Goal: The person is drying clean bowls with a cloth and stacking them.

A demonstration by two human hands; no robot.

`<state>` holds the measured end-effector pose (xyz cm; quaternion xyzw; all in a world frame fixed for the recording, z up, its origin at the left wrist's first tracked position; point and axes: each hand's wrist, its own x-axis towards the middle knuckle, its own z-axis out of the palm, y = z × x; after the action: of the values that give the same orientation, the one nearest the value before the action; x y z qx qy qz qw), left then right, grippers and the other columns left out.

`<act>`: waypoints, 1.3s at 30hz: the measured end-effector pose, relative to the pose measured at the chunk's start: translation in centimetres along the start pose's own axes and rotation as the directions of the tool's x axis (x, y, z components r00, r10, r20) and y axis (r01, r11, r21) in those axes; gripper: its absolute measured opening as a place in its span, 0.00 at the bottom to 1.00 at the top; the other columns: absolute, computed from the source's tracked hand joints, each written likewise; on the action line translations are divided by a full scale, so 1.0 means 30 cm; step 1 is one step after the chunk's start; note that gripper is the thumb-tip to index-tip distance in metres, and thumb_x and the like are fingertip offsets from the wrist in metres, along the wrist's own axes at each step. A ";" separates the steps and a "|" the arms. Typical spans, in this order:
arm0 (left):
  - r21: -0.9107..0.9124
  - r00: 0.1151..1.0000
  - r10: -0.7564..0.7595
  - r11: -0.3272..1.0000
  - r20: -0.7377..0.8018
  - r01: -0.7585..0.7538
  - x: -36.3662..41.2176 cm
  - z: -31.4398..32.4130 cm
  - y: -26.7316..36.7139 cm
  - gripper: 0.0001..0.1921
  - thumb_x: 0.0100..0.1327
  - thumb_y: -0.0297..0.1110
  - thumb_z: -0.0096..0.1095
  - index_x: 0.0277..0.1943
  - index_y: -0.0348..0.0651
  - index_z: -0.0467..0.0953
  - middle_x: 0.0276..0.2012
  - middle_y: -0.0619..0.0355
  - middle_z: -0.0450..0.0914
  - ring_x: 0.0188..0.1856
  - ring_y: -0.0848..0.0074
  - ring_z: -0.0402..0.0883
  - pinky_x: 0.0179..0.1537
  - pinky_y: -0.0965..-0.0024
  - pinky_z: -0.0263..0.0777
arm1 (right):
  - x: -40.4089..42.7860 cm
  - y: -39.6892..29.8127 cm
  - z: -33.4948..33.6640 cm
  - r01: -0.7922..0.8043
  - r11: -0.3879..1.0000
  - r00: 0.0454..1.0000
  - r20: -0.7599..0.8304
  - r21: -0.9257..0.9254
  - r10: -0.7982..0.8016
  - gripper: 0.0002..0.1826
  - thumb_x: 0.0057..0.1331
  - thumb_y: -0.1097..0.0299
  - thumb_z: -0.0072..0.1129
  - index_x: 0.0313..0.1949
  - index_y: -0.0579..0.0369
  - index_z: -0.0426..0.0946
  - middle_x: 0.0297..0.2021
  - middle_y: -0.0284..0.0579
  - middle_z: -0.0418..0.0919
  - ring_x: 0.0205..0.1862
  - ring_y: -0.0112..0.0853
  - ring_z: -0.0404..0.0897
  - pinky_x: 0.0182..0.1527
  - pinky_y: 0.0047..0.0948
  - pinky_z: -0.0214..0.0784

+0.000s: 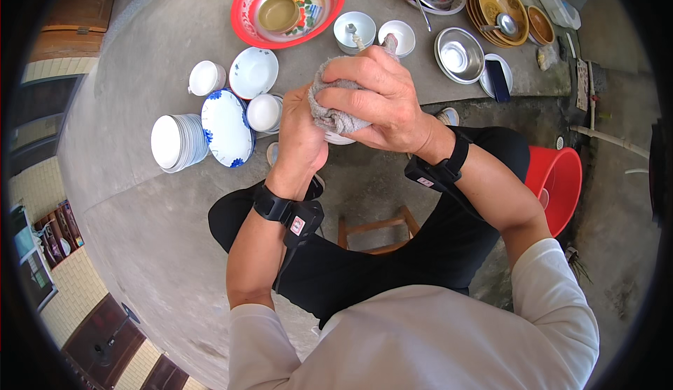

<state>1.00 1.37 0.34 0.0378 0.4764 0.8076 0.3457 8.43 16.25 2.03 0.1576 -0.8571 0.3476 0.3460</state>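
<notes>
My right hand (381,103) presses a bunched grey cloth (342,114) with bent fingers. Beneath the cloth shows the edge of a white dish (339,139), most of it hidden by cloth and hands. My left hand (301,132) grips that dish from the left side, its fingertips out of sight. Just beyond the hands stand a pale bowl (355,24) with a spoon in it and a smaller white bowl (404,33). Close to my left hand are stacked white cups (264,112) lying on their side and blue-patterned oval plates (228,132).
A red enamel basin (236,17) holds an olive-brown bowl (278,14). Stacked white bowls (179,143) lie at left. Steel bowls (457,56), brown plates (499,1) and a phone (497,80) on a white plate are at right. A red bucket (570,180) stands beside my right knee.
</notes>
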 end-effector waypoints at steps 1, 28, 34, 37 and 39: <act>-0.002 0.999 0.010 1.000 0.036 -0.010 -0.002 -0.001 -0.001 0.15 0.78 0.38 0.56 0.41 0.36 0.85 0.37 0.62 0.86 0.36 0.85 0.81 0.38 0.75 0.73 | 0.004 0.019 0.007 -0.040 0.999 0.995 -0.085 0.026 0.042 0.22 0.48 0.71 0.73 0.45 0.52 0.82 0.48 0.44 0.80 0.47 0.42 0.80 0.46 0.37 0.73; -0.080 0.965 -0.256 0.962 0.063 0.261 0.080 -0.012 0.099 0.27 0.78 0.48 0.45 0.65 0.33 0.73 0.59 0.49 0.82 0.60 0.62 0.82 0.64 0.54 0.74 | 0.017 0.063 -0.046 -0.401 0.025 0.513 0.202 0.916 0.835 0.34 0.61 0.79 0.71 0.66 0.62 0.67 0.49 0.48 0.83 0.48 0.32 0.85 0.51 0.31 0.81; -0.204 0.961 -0.236 0.957 -0.142 0.205 0.090 -0.012 0.022 0.18 0.76 0.42 0.57 0.56 0.36 0.78 0.50 0.52 0.86 0.52 0.67 0.86 0.56 0.63 0.80 | -0.020 0.020 0.023 -0.469 0.157 0.540 0.142 0.869 0.829 0.29 0.66 0.74 0.68 0.65 0.59 0.69 0.51 0.44 0.82 0.51 0.28 0.82 0.54 0.29 0.77; -0.273 0.961 -0.212 0.949 -0.179 0.158 0.087 -0.001 0.012 0.20 0.78 0.45 0.51 0.57 0.35 0.77 0.53 0.51 0.85 0.54 0.65 0.85 0.58 0.60 0.79 | -0.042 0.000 0.098 -0.385 0.310 0.581 -0.032 0.869 0.813 0.29 0.68 0.73 0.67 0.65 0.58 0.67 0.51 0.41 0.81 0.52 0.28 0.81 0.55 0.27 0.76; -0.317 0.979 -0.159 0.942 -0.127 0.112 0.085 -0.001 0.023 0.24 0.79 0.45 0.42 0.64 0.37 0.74 0.60 0.49 0.82 0.61 0.61 0.81 0.65 0.54 0.73 | -0.059 -0.024 0.127 -0.378 0.258 0.573 0.006 0.889 0.819 0.29 0.67 0.74 0.65 0.66 0.57 0.65 0.57 0.44 0.76 0.58 0.30 0.77 0.60 0.29 0.72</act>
<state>-1.29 2.66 0.19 -0.1107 0.3706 0.8468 0.3651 8.22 13.12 -0.84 -0.1425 -0.4670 0.8345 0.2555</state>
